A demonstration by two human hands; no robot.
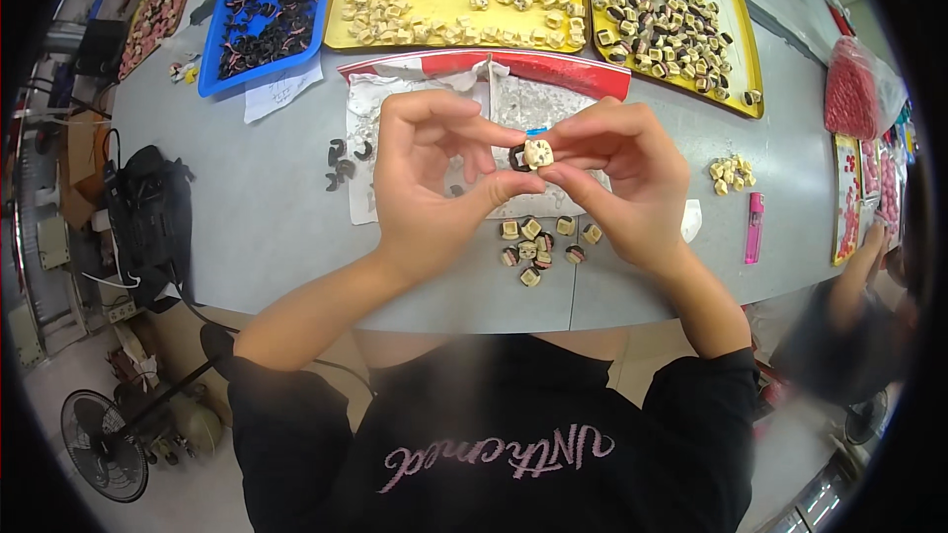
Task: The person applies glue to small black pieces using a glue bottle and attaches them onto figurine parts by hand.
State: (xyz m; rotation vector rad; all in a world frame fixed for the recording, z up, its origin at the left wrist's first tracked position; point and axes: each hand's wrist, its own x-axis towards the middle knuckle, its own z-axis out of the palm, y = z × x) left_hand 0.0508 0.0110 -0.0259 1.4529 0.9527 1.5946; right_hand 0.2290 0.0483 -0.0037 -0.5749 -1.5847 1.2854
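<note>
My two hands meet over a white sheet (pixel 361 205), fingertips closed on two small parts pressed together. My left hand (pixel 427 173) pinches a black curved piece (pixel 516 158) between thumb and forefinger. Against it, my right hand (pixel 628 173) pinches a cream piece (pixel 538 154) with a dark marked face. A bit of blue shows just above the cream piece. Below my hands on the grey table lie several joined cream-and-black pieces (pixel 529 250). Loose black curved pieces (pixel 341 170) lie left of my left hand, and a small pile of cream pieces (pixel 732 175) sits beyond my right.
Along the far side stand a blue tray (pixel 206 81) of black pieces, a yellow tray (pixel 459 5) of cream ones, and another yellow tray (pixel 748 61) of joined pieces. A pink lighter (pixel 754 227) lies at right. Another person (pixel 849 326) works at the right edge.
</note>
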